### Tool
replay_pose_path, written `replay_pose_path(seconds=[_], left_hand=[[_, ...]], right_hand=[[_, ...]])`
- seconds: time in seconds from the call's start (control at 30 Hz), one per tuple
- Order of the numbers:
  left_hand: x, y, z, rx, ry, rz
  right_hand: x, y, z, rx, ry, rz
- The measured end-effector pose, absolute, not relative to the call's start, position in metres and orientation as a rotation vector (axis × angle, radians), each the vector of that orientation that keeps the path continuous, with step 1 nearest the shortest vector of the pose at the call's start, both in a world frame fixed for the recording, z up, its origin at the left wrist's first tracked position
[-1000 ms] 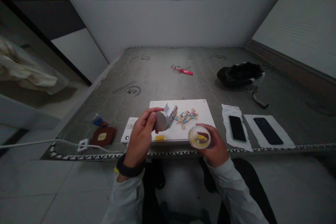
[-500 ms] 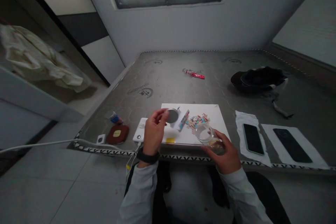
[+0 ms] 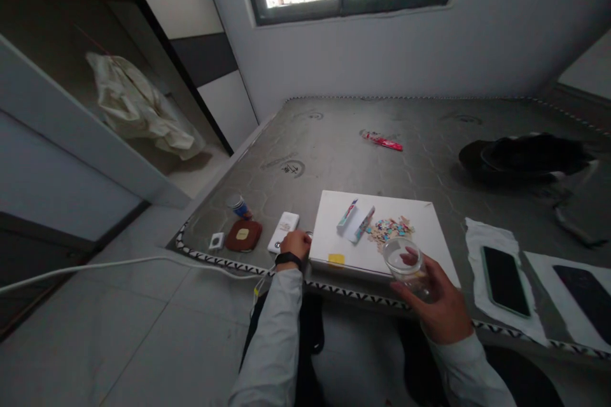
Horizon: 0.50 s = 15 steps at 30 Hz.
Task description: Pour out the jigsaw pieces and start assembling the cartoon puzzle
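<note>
My right hand is wrapped round a clear jar, its open mouth tilted towards the far left, at the front right of a white box. Down by the box's left side, my left hand is closed on a round silver lid, of which only a bit of rim shows. On the box lie a heap of small coloured pieces and an opened, printed carton. A white power bank lies just beyond the left hand.
Left of the hands are a brown case, a small white block and a blue cup-like container. A white cable crosses the front left. On the right lie a phone on tissue and a black cap. Farther back is a red wrapper.
My left hand has moved down from above the box with the lid, to beside the box's left edge. The right hand still holds the jar. The view has turned left.
</note>
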<state>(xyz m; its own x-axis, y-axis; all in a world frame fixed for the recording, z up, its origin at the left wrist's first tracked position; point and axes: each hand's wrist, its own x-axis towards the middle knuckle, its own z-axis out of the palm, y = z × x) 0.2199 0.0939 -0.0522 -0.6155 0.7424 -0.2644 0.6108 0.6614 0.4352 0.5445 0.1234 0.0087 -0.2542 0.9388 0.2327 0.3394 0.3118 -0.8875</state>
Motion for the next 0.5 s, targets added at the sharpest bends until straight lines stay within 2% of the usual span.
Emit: replay_pose_path(seconds=[0.13,0.23,0.43,0.5], left_hand=[[0.215,0.090,-0.056,0.981,2.434,0.424],[0.214,0.086,-0.041,0.974,2.417,0.554],[0.243,0.072,0.044,1.204,2.169,1.030],[0.262,0.064,0.075,1.353,1.798,1.162]], right_hand=[[0.537,0.115,0.009,-1.108,-1.772,1.016],[0.532,0.109,0.010,-1.105,-1.765,1.086],[0.528,0.107,0.011,-1.035,-1.520,1.272],[0.528,0.107,0.012,-1.035,-1.498,1.308]])
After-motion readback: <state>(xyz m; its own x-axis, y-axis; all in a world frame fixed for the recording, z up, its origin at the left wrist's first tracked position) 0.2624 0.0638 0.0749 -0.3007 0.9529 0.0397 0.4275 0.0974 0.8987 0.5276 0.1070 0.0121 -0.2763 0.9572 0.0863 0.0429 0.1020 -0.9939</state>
